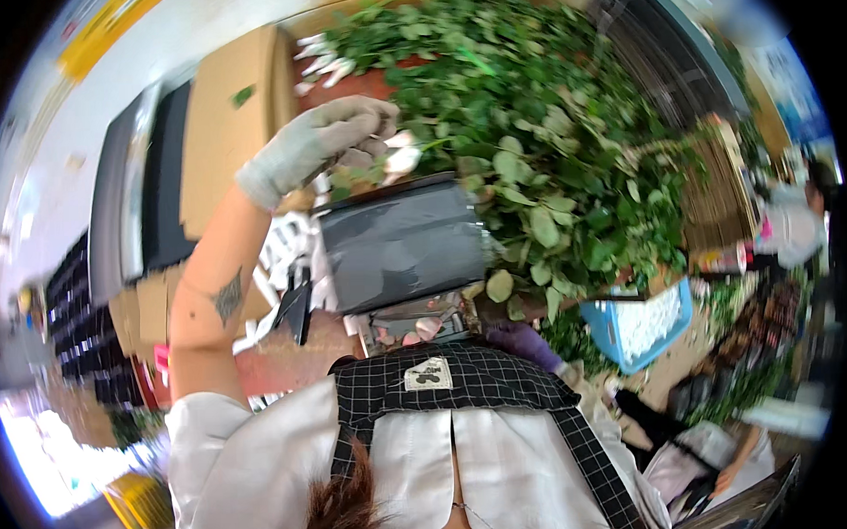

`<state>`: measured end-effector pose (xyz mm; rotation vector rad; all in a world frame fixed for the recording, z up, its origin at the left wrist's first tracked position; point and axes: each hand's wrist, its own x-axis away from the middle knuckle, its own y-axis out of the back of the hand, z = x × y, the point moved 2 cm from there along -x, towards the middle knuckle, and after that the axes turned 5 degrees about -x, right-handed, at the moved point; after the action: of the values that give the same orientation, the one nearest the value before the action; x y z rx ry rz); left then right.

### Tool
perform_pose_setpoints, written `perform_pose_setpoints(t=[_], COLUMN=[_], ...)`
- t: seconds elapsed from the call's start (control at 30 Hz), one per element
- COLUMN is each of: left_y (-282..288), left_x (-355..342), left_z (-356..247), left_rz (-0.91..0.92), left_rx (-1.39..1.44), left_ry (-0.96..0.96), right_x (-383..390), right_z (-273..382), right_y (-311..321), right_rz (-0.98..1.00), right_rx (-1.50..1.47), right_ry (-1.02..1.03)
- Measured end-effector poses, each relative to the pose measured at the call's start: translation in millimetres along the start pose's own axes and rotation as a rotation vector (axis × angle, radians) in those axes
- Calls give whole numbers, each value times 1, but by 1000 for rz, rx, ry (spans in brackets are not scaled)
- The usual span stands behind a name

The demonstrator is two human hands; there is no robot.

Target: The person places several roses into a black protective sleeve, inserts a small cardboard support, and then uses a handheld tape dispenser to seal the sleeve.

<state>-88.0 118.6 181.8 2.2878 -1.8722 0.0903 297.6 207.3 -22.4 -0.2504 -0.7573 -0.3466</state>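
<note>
My left hand point(331, 142), in a pale grey glove, is raised at the far left of the work table. Its fingers are bent and closed; blur hides what lies between them. A small white piece point(401, 158), possibly a flower head, is beside the fingertips. Just below it is a dark, plastic-covered block point(404, 246) with a flat top. Low by my apron, my right hand point(522, 343) wears a purple glove, its fingers partly hidden at the table edge. A large heap of leafy green stems point(551, 167) covers the right and far side.
Cardboard point(228, 131) stands upright at the left. A black-handled tool point(297, 302) lies by white strips point(297, 236). Pink petals point(426, 328) lie near my apron. A blue basket point(622, 351) of white pieces is at the right, beyond it another person point(701, 460).
</note>
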Motion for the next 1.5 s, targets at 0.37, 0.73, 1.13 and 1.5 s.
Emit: perform_pose_setpoints(t=[0.37, 0.73, 1.13, 1.5], left_y=[-149, -286, -280, -161], left_x=[365, 447, 442, 391], left_z=[209, 280, 299, 336], left_rz=[-816, -1332, -1367, -1646], left_rx=[995, 1371, 1396, 1157], left_ry=[-231, -368, -224, -247], right_x=[-40, -213, -160, -167], right_z=[104, 81, 37, -3], right_y=[-303, -523, -492, -486], right_rz=[745, 874, 606, 760], right_rx=[349, 824, 421, 429], right_ry=[491, 432, 80, 85])
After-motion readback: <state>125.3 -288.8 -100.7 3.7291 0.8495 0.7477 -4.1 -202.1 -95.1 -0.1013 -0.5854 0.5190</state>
